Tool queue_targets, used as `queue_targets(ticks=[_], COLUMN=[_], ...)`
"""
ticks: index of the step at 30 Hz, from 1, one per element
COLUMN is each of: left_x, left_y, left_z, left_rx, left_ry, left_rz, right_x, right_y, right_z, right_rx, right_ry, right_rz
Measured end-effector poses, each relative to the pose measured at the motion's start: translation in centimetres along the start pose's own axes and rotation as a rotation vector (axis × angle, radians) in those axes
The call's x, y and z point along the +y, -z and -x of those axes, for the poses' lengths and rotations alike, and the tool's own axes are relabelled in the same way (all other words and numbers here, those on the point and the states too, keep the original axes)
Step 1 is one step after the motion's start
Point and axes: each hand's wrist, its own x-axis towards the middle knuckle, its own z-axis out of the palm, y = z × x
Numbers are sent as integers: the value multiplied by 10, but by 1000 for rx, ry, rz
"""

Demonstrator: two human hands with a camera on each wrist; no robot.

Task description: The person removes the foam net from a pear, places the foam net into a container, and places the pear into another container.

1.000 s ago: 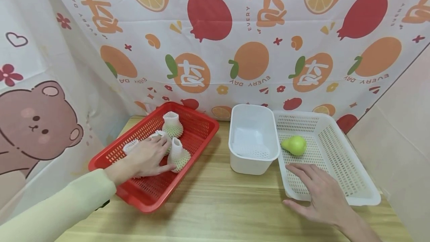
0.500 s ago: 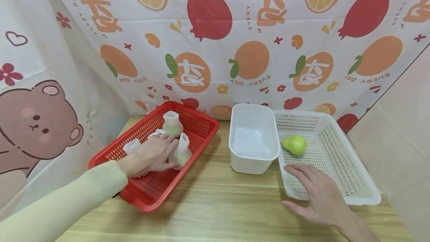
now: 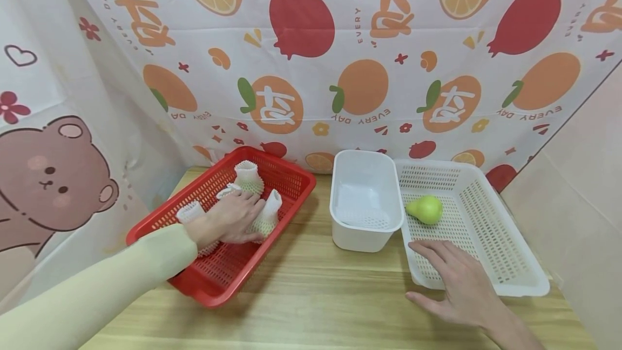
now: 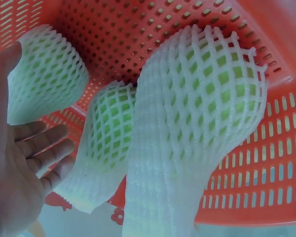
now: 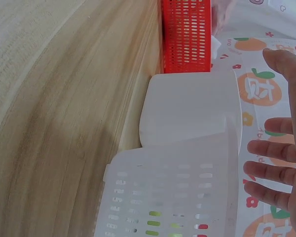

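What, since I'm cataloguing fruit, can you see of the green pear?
The green pear is smooth, faintly shiny and bare of netting. It lies on its side on the floor of the white slotted basket, narrow end toward the white tub. The right hand is near but doesn't touch it. Whether its tip meets the wall is unclear.

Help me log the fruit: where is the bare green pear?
In the head view, the pear lies at left in the white basket, beside the white bin, beyond the right hand.
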Motion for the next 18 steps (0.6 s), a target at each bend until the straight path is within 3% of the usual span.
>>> queue_targets(ticks=[6,13,18], left_x=[-1,-1,-1], left_y=[-2,-9,-13], left_z=[-7,-15,-19], left_rx=[-55,-185,-240], left_ry=[-11,12,15], left_rz=[9,54,78], right_x=[-1,-1,0], right_y=[-1,-1,-3], right_z=[0,2,3], right_rx=[7,-21,-19], right_ry=[8,-10,-11], right_rz=[-1,14,14])
